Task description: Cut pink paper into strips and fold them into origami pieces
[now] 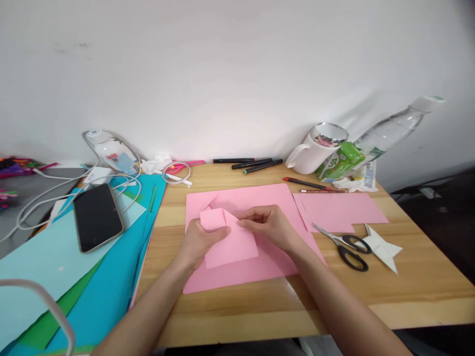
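Both hands hold a folded pink paper point(232, 247) above a larger pink sheet point(289, 202) that lies on the wooden table. My left hand point(204, 240) grips its left side, with the thumb on top and the other fingers mostly hidden beneath. At the upper right edge, my right hand point(269, 225) pinches a slanted corner between thumb and fingers. A flap is folded over along the paper's top. Behind it, a small pointed pink piece point(210, 202) shows on the sheet.
Scissors point(343, 244) and a white paper star shape point(382, 247) lie right, near pink strips point(356, 210). Markers point(256, 164), a mug point(317, 148), a green carton point(339, 162) and a bottle point(393, 131) line the back. Left are a phone point(98, 217), cables and coloured sheets point(100, 296).
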Demonstrator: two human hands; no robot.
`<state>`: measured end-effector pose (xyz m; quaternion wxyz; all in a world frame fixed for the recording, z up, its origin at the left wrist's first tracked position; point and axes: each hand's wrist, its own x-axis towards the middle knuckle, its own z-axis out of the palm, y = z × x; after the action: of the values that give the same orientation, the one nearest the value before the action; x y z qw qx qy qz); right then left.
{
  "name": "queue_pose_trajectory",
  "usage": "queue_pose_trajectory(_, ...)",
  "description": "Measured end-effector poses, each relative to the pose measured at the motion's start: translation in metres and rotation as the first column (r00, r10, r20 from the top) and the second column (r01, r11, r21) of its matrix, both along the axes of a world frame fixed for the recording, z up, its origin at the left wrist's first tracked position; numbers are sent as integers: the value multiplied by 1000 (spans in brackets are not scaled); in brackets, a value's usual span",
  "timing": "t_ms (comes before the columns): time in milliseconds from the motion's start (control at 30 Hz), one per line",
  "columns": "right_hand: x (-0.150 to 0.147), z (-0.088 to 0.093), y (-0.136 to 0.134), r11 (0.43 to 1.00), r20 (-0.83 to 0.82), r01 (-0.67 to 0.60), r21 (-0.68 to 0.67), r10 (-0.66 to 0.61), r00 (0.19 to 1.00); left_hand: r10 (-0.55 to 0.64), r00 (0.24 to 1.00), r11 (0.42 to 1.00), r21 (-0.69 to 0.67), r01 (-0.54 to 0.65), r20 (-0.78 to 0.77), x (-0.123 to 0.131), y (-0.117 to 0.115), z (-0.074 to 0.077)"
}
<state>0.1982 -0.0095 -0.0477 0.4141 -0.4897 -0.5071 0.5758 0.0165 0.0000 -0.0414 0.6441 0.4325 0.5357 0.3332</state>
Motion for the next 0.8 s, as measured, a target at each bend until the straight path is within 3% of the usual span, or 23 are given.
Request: queue_pose_trajectory(800, -3, -1, -1, 997, -22, 38, -64, -39, 999, -19, 1000, 1000, -22, 18, -11, 0, 1, -3)
